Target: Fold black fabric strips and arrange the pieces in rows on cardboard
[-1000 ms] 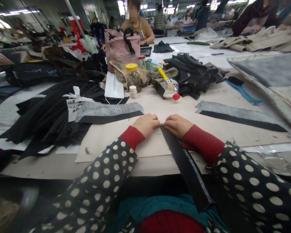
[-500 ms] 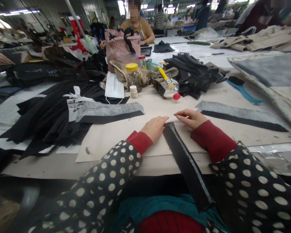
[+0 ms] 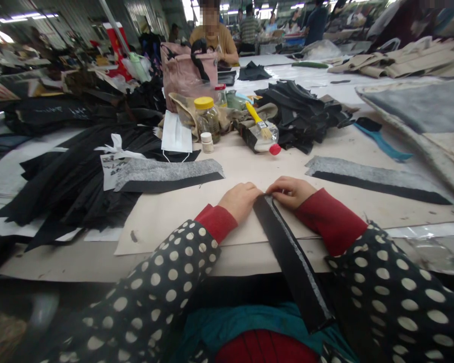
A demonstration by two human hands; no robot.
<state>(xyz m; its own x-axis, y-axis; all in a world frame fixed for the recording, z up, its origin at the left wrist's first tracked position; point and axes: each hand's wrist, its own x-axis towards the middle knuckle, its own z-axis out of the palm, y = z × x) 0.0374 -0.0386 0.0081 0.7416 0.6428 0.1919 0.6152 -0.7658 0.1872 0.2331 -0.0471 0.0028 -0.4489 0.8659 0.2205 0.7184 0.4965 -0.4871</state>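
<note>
A folded black fabric strip (image 3: 283,247) with a grey fuzzy line along it runs from between my hands over the table's front edge towards my lap. My left hand (image 3: 242,199) is closed on the far end of the strip at its left corner. At the right corner of that same end, my right hand (image 3: 292,191) pinches the fabric between thumb and fingers. Beyond the left hand lies a strip with a grey fuzzy face and black edge (image 3: 170,174). A similar grey-and-black strip (image 3: 378,179) lies beyond the right hand.
Black fabric pieces (image 3: 79,176) are heaped at left, with another black pile (image 3: 306,113) further back. A yellow-lidded jar (image 3: 207,121), small white bottle (image 3: 207,143), face mask (image 3: 177,133), yellow-handled brush (image 3: 258,118) and pink bag (image 3: 189,70) stand or lie mid-table. A person (image 3: 215,38) sits opposite.
My right hand has moved left and slightly down onto the end of the strip, and its fingers have closed on the corner. My left hand stays at the strip's end.
</note>
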